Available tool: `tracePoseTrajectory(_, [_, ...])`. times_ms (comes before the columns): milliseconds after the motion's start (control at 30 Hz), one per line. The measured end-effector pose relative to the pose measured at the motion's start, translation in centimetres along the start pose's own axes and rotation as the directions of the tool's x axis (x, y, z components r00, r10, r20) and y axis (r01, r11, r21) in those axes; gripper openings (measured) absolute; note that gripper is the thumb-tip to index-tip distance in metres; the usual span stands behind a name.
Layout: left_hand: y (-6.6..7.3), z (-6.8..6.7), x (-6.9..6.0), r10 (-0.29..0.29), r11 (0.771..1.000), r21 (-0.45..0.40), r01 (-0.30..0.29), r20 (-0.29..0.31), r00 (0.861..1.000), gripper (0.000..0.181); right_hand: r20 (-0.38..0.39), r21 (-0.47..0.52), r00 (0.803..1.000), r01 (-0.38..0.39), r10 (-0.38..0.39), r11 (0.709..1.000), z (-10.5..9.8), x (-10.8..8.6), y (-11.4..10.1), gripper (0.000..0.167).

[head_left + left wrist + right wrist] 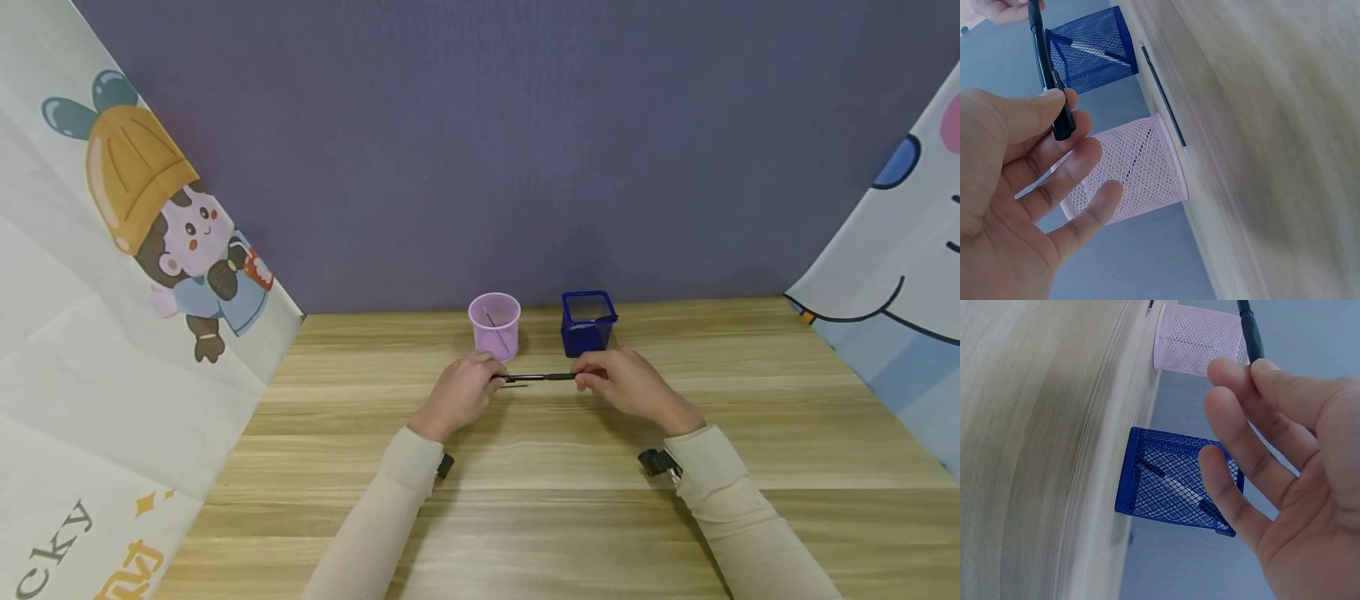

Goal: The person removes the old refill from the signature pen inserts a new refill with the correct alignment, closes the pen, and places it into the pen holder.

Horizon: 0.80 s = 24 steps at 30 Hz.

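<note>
A black pen [540, 377] is stretched level between both hands, above the table. My left hand [463, 392] pinches its clip end between thumb and forefinger, the other fingers spread, as the left wrist view shows. At the opposite end, my right hand [630, 385] pinches the pen with thumb and forefinger. Below the pen, a thin dark pen refill [1163, 94] lies on the table. Behind the left hand stands a pink mesh pen holder [495, 342] with a thin dark stick inside. A blue mesh pen holder [587, 340] stands behind the right hand, holding a pen [1179, 487].
The wood-grain table [555, 517] meets a grey-purple wall [525, 150] just behind the holders. A cartoon-printed sheet [97, 350] hangs at the left, and another printed sheet [900, 292] at the right. Each wrist wears a small black camera.
</note>
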<state>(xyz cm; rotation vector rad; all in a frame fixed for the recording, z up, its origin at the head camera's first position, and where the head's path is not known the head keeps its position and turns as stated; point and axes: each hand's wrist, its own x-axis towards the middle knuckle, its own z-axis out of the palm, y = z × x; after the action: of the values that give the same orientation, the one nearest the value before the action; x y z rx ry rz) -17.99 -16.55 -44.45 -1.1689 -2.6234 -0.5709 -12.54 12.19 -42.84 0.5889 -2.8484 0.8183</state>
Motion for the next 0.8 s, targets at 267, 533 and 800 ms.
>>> tracePoseTrajectory(267, [0.16,-0.06,-0.02,-0.004,1.0,-0.004,0.004,-0.005,1.0,0.009,0.002,-0.001,1.0,-0.003,0.003,1.0,0.09,0.03,-0.06,0.013])
tracePoseTrajectory(533, [0.19,-0.08,0.02,0.004,1.0,0.001,-0.004,-0.007,1.0,0.01,0.026,0.0,0.999,-0.031,0.031,1.0,0.05,0.03,-0.39,0.012])
tracePoseTrajectory(800, [0.18,0.04,0.07,0.003,1.0,0.0,-0.003,-0.005,1.0,0.009,0.038,0.004,0.999,-0.016,0.016,1.0,-0.08,-0.05,-0.51,0.011])
